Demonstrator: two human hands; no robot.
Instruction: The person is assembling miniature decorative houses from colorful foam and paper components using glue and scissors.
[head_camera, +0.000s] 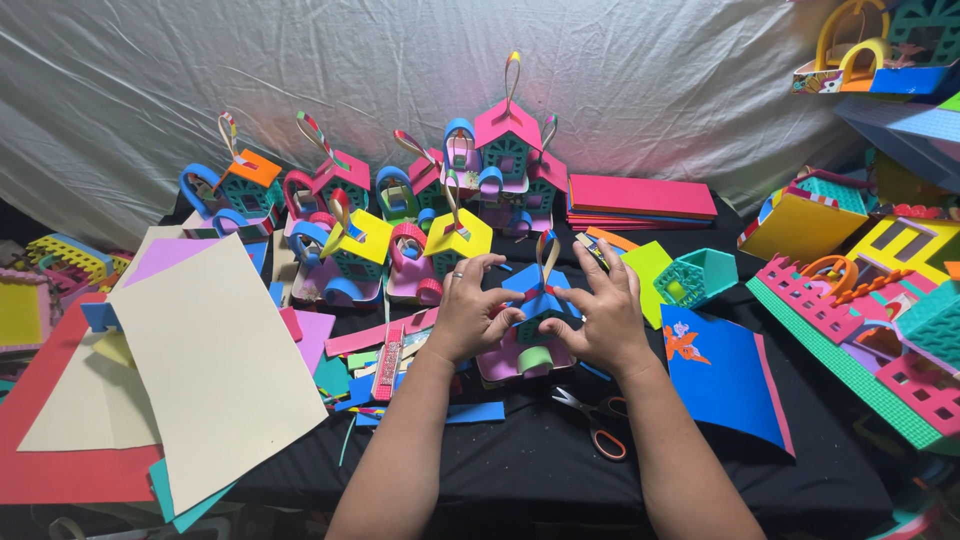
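My left hand (468, 315) and my right hand (603, 318) press from both sides on a small foam craft house (535, 312) with a blue roof, teal lattice walls, a striped ribbon loop on top and a green arch in front. It stands on a pink base on the black table (520, 455). Fingertips of both hands touch the roof. The house's sides are hidden behind my palms.
Several finished foam houses (400, 215) stand in rows behind. Large cream foam sheets (205, 360) lie at the left, a stack of pink sheets (640, 200) at the back, a blue sheet (725, 380) at the right. Scissors (598, 418) lie near my right forearm. More houses (870, 300) crowd the right edge.
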